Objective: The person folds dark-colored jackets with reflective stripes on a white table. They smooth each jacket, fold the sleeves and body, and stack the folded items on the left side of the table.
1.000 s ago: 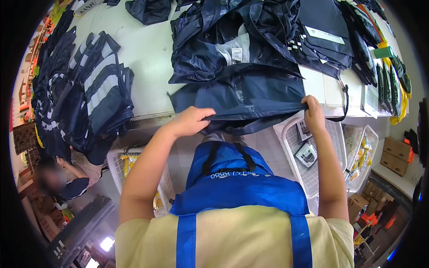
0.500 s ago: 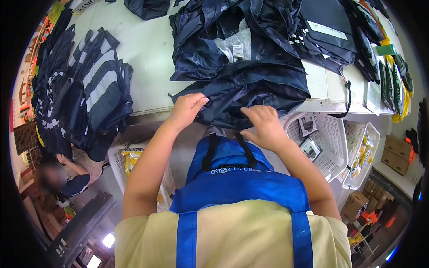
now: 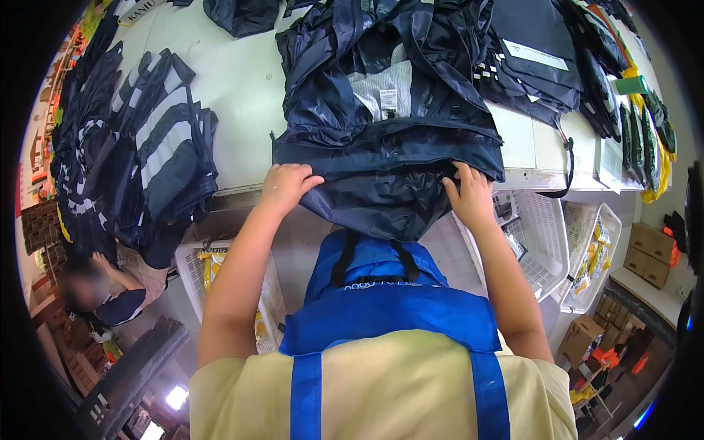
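Observation:
A shiny dark navy rain jacket [image 3: 326, 103] lies spread in front of me. Whitish lining [image 3: 370, 92] with a small label shows in its middle. The near part of the jacket droops over the table's front edge in a rounded pouch. My left hand [image 3: 284, 187] grips the fabric at the left end of this near fold, fingers curled over it. At the right end, my right hand [image 3: 473, 194] pinches the fold's edge between thumb and fingers, with some fingertips hidden in the cloth. The fold is stretched between both hands.
Striped dark garments [image 3: 165, 139] are heaped on the left of the table [image 3: 246, 110]. Folded dark garments [image 3: 532, 66] are stacked on the right. White baskets [image 3: 539, 242] with packages stand below the front edge. Another person [image 3: 121, 293] is at the lower left.
My hands have moved apart, the right one outward and the left one slightly left and nearer me. The bunched near part of the jacket is now drawn wider and hangs lower over the edge.

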{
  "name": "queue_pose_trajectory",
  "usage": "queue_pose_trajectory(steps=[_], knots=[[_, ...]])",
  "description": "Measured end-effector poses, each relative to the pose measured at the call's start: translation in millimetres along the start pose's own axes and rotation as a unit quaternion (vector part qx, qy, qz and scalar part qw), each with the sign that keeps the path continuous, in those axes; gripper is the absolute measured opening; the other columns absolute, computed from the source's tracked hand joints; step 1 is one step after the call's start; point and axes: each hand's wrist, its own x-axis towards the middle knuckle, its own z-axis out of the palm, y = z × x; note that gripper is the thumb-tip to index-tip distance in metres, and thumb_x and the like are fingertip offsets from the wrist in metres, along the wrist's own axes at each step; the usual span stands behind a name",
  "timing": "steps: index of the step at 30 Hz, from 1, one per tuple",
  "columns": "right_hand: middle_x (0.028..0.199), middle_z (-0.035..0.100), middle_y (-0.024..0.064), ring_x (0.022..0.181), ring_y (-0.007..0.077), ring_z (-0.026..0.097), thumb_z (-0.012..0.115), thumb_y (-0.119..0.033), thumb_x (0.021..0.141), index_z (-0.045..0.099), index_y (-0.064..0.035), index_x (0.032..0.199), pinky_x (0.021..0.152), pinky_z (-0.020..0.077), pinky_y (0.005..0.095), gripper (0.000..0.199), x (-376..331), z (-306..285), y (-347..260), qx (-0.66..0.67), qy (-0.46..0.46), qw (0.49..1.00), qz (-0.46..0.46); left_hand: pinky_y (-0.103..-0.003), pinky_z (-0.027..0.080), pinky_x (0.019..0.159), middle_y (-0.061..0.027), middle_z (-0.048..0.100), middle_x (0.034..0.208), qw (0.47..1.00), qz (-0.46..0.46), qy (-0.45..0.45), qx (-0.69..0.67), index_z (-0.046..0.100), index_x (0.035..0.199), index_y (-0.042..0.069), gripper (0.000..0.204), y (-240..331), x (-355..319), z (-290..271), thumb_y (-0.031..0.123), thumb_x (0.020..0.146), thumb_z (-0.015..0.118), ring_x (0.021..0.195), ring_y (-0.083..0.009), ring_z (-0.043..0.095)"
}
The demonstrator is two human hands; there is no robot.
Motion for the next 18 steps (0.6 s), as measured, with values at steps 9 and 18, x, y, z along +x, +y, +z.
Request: queue_pose_trajectory(steps=[9,18], knots=[[0.137,0.046,0.0100,0.126,0.0274,0.043,0.071,-0.032,0.076,0.056,-0.0187,0.128,0.098,0.0356,0.0470,0.056,13,27,-63,-0.004,-0.038,0.978,-0.207,-0.047,0.024,0.108,-0.0250,0.030,0.137,0.919,-0.244,0.293,-0.094,0.036,0.137,0.006,0.083,36,-33,23,0.026,0.069,0.081,0.129,-0.0411,0.029],[0.141,0.043,0.0069,0.119,0.0284,0.042,0.064,-0.041,0.081,0.056,-0.0276,0.130,0.096,0.0345,0.0437,0.052,27,49,-65,-0.045,-0.064,0.980,-0.184,-0.035,0.052,0.081,-0.0131,0.063,0.101,0.730,-0.267,0.236,-0.584,0.041,0.132,-0.003,0.066,85,-50,15,0.010,0.077,0.074,0.093,-0.0270,0.064]])
